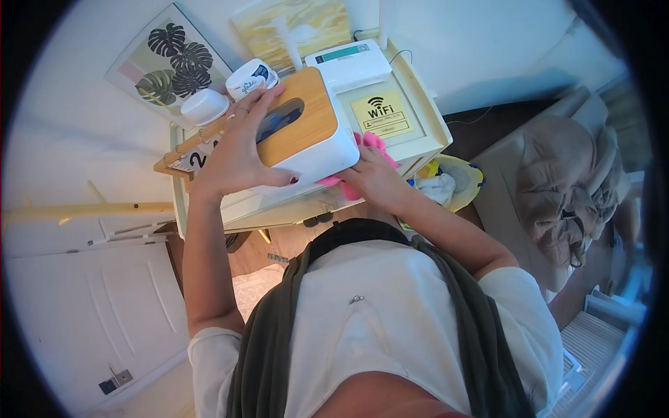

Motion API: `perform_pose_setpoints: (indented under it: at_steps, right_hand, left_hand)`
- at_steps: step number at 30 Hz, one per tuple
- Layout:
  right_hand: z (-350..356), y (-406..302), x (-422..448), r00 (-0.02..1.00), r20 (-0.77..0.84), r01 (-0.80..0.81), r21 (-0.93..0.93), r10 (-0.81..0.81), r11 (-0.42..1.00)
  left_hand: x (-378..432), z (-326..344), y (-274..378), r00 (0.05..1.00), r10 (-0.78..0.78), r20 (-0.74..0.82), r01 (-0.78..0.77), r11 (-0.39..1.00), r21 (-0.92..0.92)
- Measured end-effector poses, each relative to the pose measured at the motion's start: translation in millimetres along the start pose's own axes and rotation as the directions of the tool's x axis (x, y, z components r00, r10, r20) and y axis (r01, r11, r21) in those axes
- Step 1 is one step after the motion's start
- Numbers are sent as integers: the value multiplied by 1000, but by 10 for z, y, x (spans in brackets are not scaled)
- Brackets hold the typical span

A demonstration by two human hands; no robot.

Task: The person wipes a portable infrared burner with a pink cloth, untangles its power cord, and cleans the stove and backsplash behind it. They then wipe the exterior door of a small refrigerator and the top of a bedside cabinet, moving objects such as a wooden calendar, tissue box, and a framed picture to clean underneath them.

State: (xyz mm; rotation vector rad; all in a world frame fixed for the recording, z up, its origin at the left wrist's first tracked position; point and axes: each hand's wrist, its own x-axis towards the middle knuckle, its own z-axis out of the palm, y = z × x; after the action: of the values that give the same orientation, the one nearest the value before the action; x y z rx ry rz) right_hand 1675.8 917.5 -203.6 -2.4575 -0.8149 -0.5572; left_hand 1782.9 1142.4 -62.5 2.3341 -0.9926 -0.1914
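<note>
My left hand (235,151) spans a white tissue box with a wood-look lid (313,120), thumb on its near side and fingers over the lid's far left edge. The box sits tilted in view above a cream cabinet top (418,94); whether its base touches the top cannot be seen. Through the oval slot in the lid, something dark blue shows. My right hand (373,175) holds a bright pink cloth (379,142) against the box's lower right side. Part of the cloth is hidden under my fingers and palm.
Behind the box are a white router (347,65) with antennas, a Glade air freshener (246,81) and a white tub (204,107). A WiFi sign (384,114) lies at right, a flip calendar (191,163) at left. A yellow-rimmed basin (462,180) holds cloths beside the cabinet.
</note>
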Motion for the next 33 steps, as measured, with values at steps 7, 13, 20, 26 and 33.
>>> perform_pose_setpoints:
  at_steps: [7,13,20,26,33]
  right_hand:
    - [-343,146,-334,994,-20,-113,-223,111,968]
    - [-520,210,-488,979,-71,-202,-254,190,946]
    - [-968,133,-266,650,-499,-569,180,573,802]
    - [-783,855,-495,735,-387,-624,-64,556,779]
    - [-671,986,-301,703,-269,-693,-49,659,719]
  left_hand:
    - [199,232,-64,999,-41,35,34,985,168]
    - [315,305,-55,996,-87,15,78,948,309]
    - [240,292,-61,995,-88,48,63,920,387]
    - [331,682,442,963,241,-117,-178,904,390]
    - [866,1548,820,987,155,36,-158,920,358]
